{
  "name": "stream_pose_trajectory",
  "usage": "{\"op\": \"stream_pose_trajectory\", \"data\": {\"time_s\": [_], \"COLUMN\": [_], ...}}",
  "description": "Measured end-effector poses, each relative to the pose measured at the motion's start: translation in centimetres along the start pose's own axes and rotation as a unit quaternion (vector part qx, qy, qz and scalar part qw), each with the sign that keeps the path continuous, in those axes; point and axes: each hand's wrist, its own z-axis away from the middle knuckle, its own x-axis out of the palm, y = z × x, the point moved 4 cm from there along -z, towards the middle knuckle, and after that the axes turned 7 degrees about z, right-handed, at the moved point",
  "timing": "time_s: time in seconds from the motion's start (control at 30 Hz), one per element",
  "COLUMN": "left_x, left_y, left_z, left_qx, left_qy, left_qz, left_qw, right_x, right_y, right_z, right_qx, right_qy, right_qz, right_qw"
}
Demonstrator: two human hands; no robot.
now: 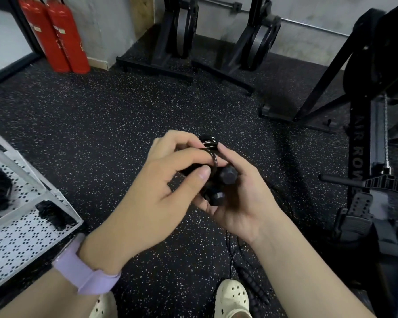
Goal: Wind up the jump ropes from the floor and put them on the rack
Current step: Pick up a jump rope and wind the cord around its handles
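Your left hand and right hand meet at chest height over the speckled floor, both gripping a black jump rope: its handles lie in your right palm while your left fingers pinch the wound coils. The white perforated rack stands left of your left wrist. Another rope lies below your right forearm, beside a cream clog.
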Motion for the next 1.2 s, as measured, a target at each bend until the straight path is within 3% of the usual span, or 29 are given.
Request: {"op": "stream_pose_trajectory", "data": {"time_s": [0.13, 0.33, 0.6, 0.77, 0.93, 1.07, 1.2], "left_x": [-1.0, -1.9, -2.1, -1.0, -0.3, 0.0, 0.3], "left_y": [0.0, -0.5, -1.2, -1.9, -2.4, -2.1, -2.3], "left_z": [-0.2, -0.2, -0.3, 0.0, -0.6, -0.6, -0.5], "left_qx": [0.005, 0.074, 0.002, -0.033, -0.076, -0.062, -0.029], "left_qy": [0.005, -0.012, -0.023, 0.037, 0.076, 0.065, 0.109], "left_qz": [-0.025, -0.16, -0.088, -0.182, -0.113, -0.093, -0.102], "left_qw": [1.0, 0.984, 0.996, 0.982, 0.988, 0.992, 0.988], "right_x": [-0.3, -0.6, -0.7, -1.2, -1.8, -2.1, -1.6], "right_y": [0.4, 1.4, 2.7, 2.7, 2.8, 2.3, 1.7], "right_z": [-0.4, -0.9, -1.6, -2.3, -2.6, -2.5, -1.9], "right_qx": [0.014, 0.041, 0.057, 0.016, -0.015, -0.048, -0.078], "right_qy": [0.022, 0.088, 0.16, 0.25, 0.276, 0.281, 0.313], "right_qz": [0.019, 0.068, 0.093, 0.077, 0.023, 0.014, -0.005], "right_qw": [0.999, 0.993, 0.981, 0.965, 0.961, 0.958, 0.946]}}
